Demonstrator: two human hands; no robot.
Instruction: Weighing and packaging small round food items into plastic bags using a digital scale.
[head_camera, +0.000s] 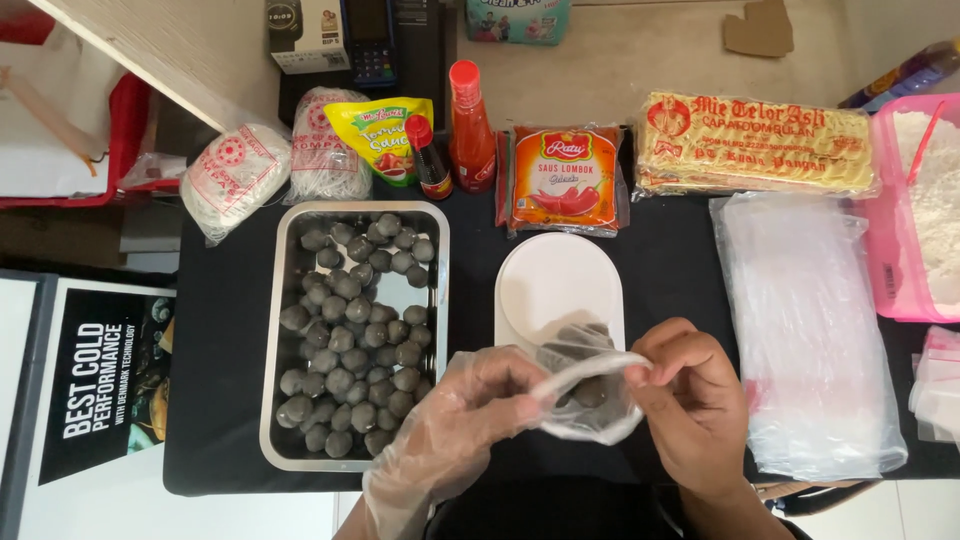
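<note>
My left hand (455, 425), in a loose clear plastic glove, and my bare right hand (692, 400) both grip a small clear plastic bag (585, 385) with several grey meatballs inside. I hold the bag just above the near end of a white kitchen scale (555, 285). To the left stands a steel tray (283, 300) filled with several grey meatballs (355, 340).
A stack of clear plastic bags (805, 330) lies at the right. Behind are a red sauce pouch (565, 180), two sauce bottles (470, 130), noodle packs (755, 145), white vermicelli bags (235, 175) and a pink tub of flour (920, 200). The black table ends near me.
</note>
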